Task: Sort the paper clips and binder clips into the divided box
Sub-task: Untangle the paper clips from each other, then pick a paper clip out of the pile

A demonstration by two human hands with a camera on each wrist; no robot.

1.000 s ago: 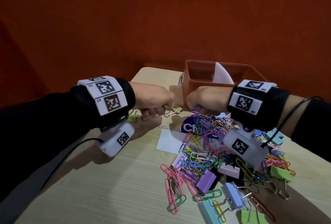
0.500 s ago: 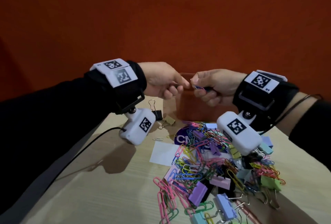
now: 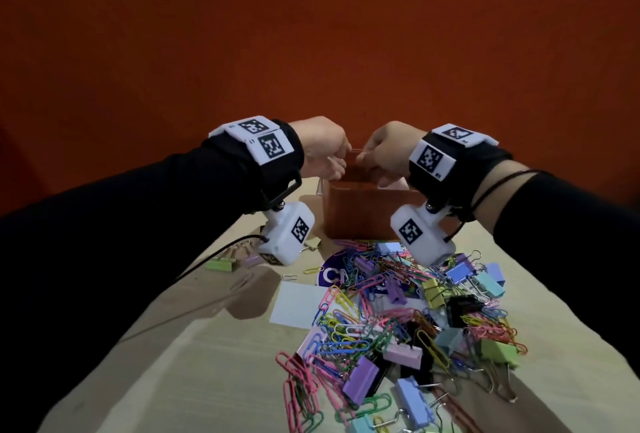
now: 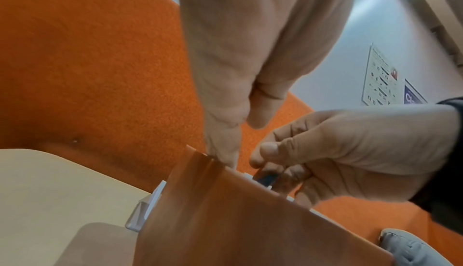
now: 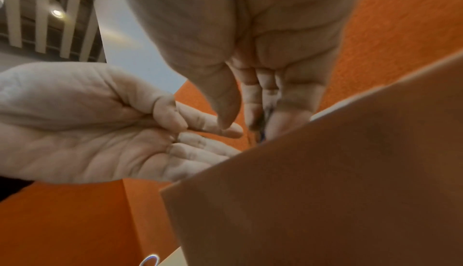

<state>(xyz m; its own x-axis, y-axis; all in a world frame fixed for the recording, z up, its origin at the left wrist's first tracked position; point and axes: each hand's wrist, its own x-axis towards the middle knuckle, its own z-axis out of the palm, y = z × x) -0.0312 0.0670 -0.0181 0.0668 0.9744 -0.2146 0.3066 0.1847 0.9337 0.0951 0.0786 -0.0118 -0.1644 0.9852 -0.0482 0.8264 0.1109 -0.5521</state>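
Observation:
The orange divided box (image 3: 360, 214) stands at the far side of the table, its wall filling the wrist views (image 4: 225, 220) (image 5: 325, 191). Both hands hover over its near rim. My right hand (image 3: 379, 159) pinches a small dark blue clip (image 4: 267, 177) between thumb and fingers just above the rim; in the right wrist view the clip (image 5: 260, 121) is a dark sliver. My left hand (image 3: 327, 155) is beside it with its fingers loosely extended (image 5: 200, 129), nothing in them, thumb tip at the rim (image 4: 225, 157). The box's inside is hidden.
A big heap of coloured paper clips and binder clips (image 3: 398, 321) covers the near right of the table. A white card (image 3: 298, 304) and a purple round sticker (image 3: 329, 275) lie under its left edge. Loose binder clips (image 3: 221, 264) lie left. An orange partition (image 3: 311, 51) rises behind.
Both hands rose from the table by the heap and moved forward over the box rim. The left hand's fingers loosened from a pinch; the right hand still holds the blue clip.

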